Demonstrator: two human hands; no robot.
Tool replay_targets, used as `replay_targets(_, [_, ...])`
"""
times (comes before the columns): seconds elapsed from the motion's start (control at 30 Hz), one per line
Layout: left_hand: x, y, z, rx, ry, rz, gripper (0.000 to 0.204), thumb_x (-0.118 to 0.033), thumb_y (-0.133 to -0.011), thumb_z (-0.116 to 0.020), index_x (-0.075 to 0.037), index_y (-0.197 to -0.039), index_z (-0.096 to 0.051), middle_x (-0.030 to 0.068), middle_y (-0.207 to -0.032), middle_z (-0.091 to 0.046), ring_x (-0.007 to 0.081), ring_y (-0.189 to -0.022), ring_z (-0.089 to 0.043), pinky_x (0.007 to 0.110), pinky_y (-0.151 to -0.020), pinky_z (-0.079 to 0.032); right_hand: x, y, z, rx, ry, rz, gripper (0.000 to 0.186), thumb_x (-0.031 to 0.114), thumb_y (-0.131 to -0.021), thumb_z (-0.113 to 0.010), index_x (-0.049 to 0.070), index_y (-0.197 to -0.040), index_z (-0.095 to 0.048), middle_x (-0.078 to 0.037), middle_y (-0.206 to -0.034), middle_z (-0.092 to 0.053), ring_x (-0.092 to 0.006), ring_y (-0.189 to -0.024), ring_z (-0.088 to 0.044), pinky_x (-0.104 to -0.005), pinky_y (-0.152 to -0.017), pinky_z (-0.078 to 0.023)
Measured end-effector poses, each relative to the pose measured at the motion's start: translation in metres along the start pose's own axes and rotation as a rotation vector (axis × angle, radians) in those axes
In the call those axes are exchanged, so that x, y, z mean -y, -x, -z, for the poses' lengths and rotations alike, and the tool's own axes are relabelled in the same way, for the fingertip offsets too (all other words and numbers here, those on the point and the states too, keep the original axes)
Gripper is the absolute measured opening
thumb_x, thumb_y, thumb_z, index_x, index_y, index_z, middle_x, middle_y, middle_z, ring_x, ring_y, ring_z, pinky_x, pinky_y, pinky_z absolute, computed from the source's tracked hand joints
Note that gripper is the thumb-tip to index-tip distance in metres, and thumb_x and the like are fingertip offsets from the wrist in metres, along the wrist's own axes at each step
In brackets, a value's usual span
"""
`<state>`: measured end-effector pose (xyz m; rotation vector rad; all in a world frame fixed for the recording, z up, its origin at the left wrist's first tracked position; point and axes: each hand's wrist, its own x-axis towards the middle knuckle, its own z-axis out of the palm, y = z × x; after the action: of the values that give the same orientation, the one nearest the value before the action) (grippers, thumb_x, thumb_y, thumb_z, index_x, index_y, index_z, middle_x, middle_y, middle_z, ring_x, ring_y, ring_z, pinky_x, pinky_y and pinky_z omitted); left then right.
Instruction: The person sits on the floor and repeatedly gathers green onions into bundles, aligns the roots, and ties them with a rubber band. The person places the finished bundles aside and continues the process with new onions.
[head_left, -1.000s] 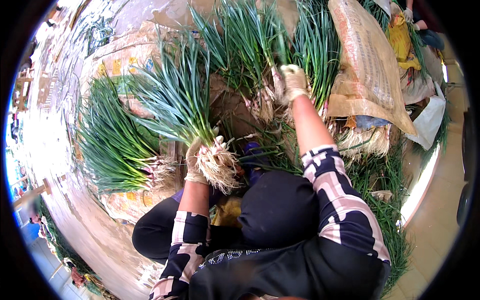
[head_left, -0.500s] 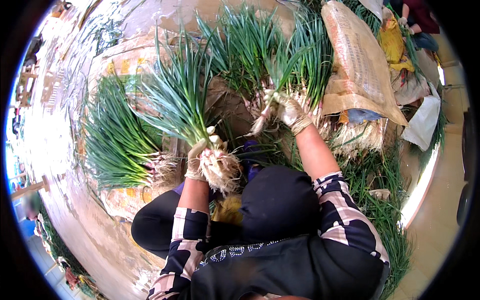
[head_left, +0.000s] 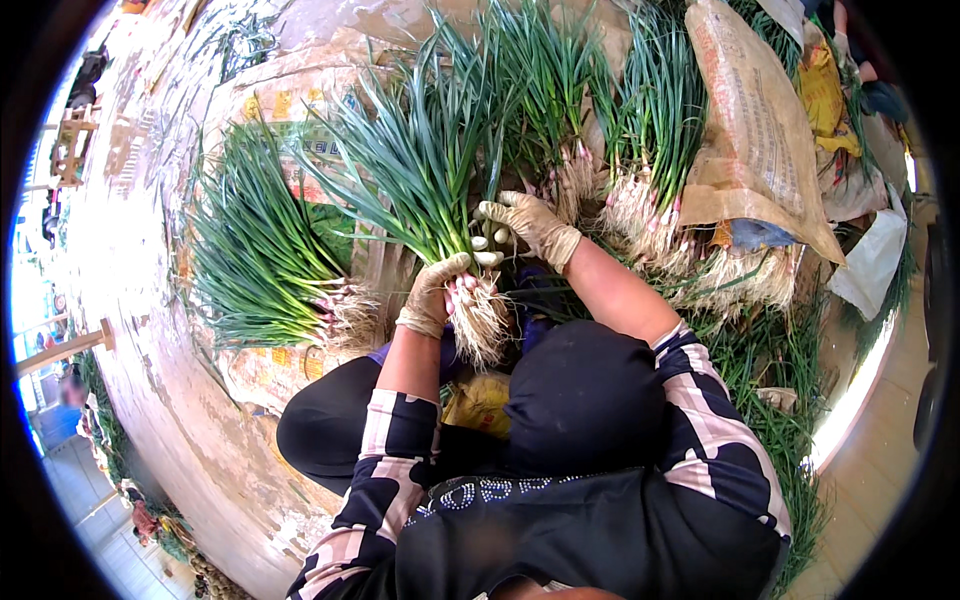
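Observation:
My left hand (head_left: 432, 300), in a pale glove, is closed round a bunch of green garlic (head_left: 420, 190) just above its pinkish bulbs. The roots hang towards my knees, and the long leaves fan away from me. My right hand (head_left: 540, 230), also gloved, is beside the bunch's stems with its fingers stretched towards them. Nothing shows in its grip, though the fingertips come close to the leaves. To the left lies another bunch of green garlic (head_left: 270, 260). More stalks (head_left: 655, 130) lie in piles beyond my right hand, roots towards me.
A woven sack (head_left: 755, 140) covers more rooted stalks (head_left: 745, 275) on the right. Loose green leaves (head_left: 750, 370) litter the floor beside my right arm. Flattened sacking (head_left: 260, 375) lies under the left bunch. A person's arm (head_left: 842, 40) shows at the far right.
My right hand has moved left to the held bunch, and the few stalks it gripped no longer show in it. The scene has shifted slightly right with my head.

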<state>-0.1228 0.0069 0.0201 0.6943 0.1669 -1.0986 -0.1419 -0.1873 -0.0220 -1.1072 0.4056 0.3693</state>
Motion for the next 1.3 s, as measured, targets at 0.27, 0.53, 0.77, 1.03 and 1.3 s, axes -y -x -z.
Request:
replay_targets(0.27, [0.009,0.004,0.007,-0.024,0.165,-0.034,0.038,-0.010,-0.080,-0.054,0.006,-0.113,-0.048,0.0200,-0.088,-0.062,0.0265,-0.073,-0.062,0.037,-0.061,-0.054,-0.003,0.008,-0.013,-0.462,1.297,0.358,0.029,0.037,-0.086,-0.045,0.009,-0.090,-0.055,-0.017,-0.084,-0.060,-0.0330,-0.071,-0.059,-0.0406,-0.062,-0.047])
replay_targets(0.53, [-0.007,0.024,-0.024,0.217,0.539,-0.165,0.030,-0.015,-0.080,-0.055,-0.001,-0.106,-0.049,0.0068,-0.085,-0.054,0.0200,-0.082,-0.052,0.030,-0.063,-0.050,-0.083,0.092,0.076,0.346,1.644,-0.312,0.024,0.024,-0.078,-0.058,0.004,-0.090,-0.061,-0.014,-0.089,-0.063,-0.0262,-0.084,-0.060,-0.0392,-0.075,-0.047])
replay_targets(0.77, [0.007,0.018,-0.013,0.368,0.687,-0.216,0.029,-0.023,-0.085,-0.052,-0.006,-0.108,-0.047,0.0068,-0.086,-0.054,0.0213,-0.078,-0.052,0.037,-0.071,-0.049,-0.029,0.093,0.041,0.114,0.751,-0.158,0.039,0.037,-0.084,-0.052,0.006,-0.105,-0.057,-0.011,-0.099,-0.060,-0.0204,-0.087,-0.056,-0.0292,-0.072,-0.043])
replay_targets(1.03, [0.019,0.011,-0.011,0.092,0.337,-0.154,0.040,-0.027,-0.083,-0.050,-0.001,-0.113,-0.050,0.0102,-0.112,-0.053,0.0340,-0.110,-0.046,0.051,-0.090,-0.040,0.010,0.014,-0.035,-0.002,-0.213,0.133,0.044,0.008,-0.080,-0.059,-0.002,-0.119,-0.040,-0.011,-0.084,-0.060,-0.0183,-0.070,-0.061,-0.0298,-0.060,-0.050])
replay_targets(1.3, [0.023,-0.010,0.006,-0.057,0.229,0.104,0.035,-0.011,-0.080,-0.053,0.000,-0.113,-0.050,0.0150,-0.094,-0.062,0.0256,-0.071,-0.061,0.041,-0.063,-0.053,-0.007,0.032,-0.012,-0.463,0.599,0.757,0.052,0.018,-0.078,-0.066,0.002,-0.122,-0.043,-0.007,-0.095,-0.055,-0.0074,-0.062,-0.049,-0.0220,-0.055,-0.044])
